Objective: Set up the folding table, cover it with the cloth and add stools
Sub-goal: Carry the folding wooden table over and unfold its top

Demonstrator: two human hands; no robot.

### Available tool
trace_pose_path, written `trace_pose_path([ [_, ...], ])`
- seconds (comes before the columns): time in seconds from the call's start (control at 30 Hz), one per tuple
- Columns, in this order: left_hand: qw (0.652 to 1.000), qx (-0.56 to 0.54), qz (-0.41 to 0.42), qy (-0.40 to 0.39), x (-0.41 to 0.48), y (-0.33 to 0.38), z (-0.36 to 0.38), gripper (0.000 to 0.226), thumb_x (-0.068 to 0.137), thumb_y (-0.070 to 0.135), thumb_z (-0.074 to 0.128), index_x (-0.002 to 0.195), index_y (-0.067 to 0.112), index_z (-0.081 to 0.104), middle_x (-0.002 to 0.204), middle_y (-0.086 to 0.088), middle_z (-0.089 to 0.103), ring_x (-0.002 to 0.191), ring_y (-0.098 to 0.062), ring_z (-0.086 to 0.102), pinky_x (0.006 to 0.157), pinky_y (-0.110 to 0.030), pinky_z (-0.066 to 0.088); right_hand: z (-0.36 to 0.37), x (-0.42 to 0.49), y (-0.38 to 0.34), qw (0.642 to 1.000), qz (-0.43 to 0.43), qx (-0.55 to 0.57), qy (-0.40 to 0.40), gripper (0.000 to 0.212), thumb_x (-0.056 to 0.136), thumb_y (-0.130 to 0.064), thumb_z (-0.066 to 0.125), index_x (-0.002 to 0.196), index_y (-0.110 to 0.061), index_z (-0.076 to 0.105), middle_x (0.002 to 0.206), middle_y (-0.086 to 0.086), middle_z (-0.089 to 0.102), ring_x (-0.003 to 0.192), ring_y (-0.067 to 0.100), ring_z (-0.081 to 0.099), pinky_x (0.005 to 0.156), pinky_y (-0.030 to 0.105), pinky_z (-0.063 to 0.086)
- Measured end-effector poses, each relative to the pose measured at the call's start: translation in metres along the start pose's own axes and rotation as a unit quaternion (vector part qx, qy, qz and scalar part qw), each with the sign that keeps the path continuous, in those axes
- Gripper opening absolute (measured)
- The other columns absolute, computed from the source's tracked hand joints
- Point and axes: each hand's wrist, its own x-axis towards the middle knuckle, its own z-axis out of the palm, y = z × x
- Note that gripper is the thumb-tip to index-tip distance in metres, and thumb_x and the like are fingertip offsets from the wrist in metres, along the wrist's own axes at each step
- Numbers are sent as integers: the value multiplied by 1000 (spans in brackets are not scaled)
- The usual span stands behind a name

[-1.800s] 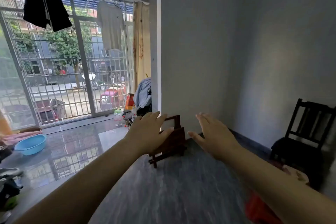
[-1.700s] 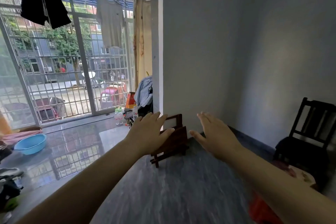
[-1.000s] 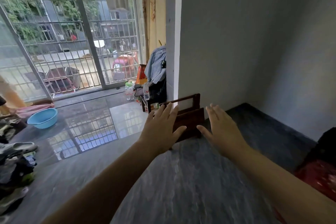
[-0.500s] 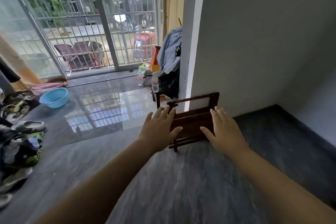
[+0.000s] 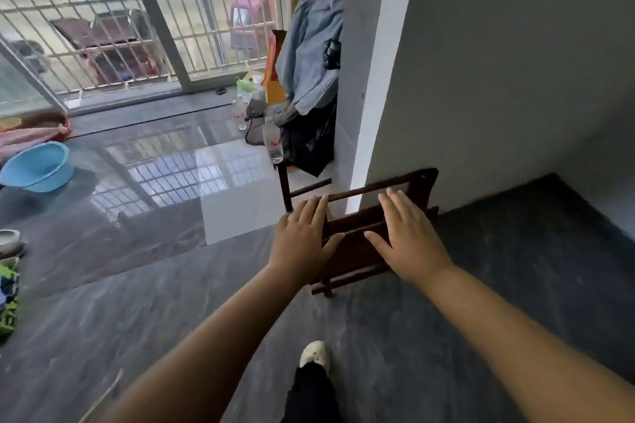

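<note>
Folded wooden stool point(image 5: 374, 237) leans on wall point(image 5: 498, 72), stowed flat; left hand point(image 5: 302, 240), right hand point(image 5: 407, 237) spread wide, empty, flanking frame for two-sided lift

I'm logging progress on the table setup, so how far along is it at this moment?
Nothing looks finished. A dark folded wooden piece leans against the wall, not yet opened. In hand: the left hand and right hand reach toward it with open fingers, neither gripping. Left: unfolding, the cloth and the stools; no set-up table or cloth is in view.
</note>
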Motion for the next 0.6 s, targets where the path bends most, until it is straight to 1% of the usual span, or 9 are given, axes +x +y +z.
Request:
trace_pose_path([
  [0.1, 999, -1, -11, -38, 77, -25, 28, 73, 94, 57, 27, 149, 20, -3, 158, -2, 3, 145, -20, 1, 117, -42, 6, 34, 85, 21, 999, 13, 6, -41, 73, 95, -49, 36, 150, -10, 9, 158, 10, 6, 146, 22, 2, 116, 31, 4],
  [0.27, 995, 12, -28, -92, 183, -65, 102, 73, 94, 57, 26, 149, 21, -5, 158, -2, 6, 144, -21, 4, 116, -44, 11, 107, 194, 60, 995, 12, -1, -99, 71, 96, -44, 40, 149, -9, 11, 158, 10, 9, 146, 23, 4, 116, 32, 6],
  [0.4, 991, 16, -47, -124, 233, -89, 175, 72, 94, 56, 28, 150, 21, -2, 158, -2, 9, 144, -22, 7, 116, -44, 13, 178, 245, 92, 990, 29, 2, -139, 67, 96, -37, 42, 149, -11, 10, 158, 7, 7, 146, 21, 3, 117, 32, 6],
  [0.47, 989, 9, -53, -141, 250, -97, 210, 72, 93, 55, 30, 149, 22, -1, 158, -3, 9, 144, -23, 7, 116, -44, 13, 210, 261, 106, 985, 12, -3, -171, 65, 97, -35, 41, 150, -12, 9, 158, 6, 6, 146, 21, 2, 116, 32, 6],
  [0.53, 986, 17, -57, -157, 264, -104, 237, 72, 94, 51, 32, 149, 21, -3, 158, -4, 6, 144, -24, 3, 117, -45, 10, 236, 274, 115, 980, -13, -17, -196, 64, 98, -32, 40, 149, -12, 8, 158, 6, 6, 146, 20, 2, 116, 31, 5],
  [0.6, 983, 32, -57, -169, 277, -112, 257, 72, 95, 48, 33, 148, 19, -7, 158, -6, -1, 144, -25, -6, 117, -46, 4, 254, 285, 121, 979, -22, -29, -203, 63, 98, -29, 41, 149, -11, 9, 158, 8, 7, 146, 21, 4, 116, 32, 7],
])
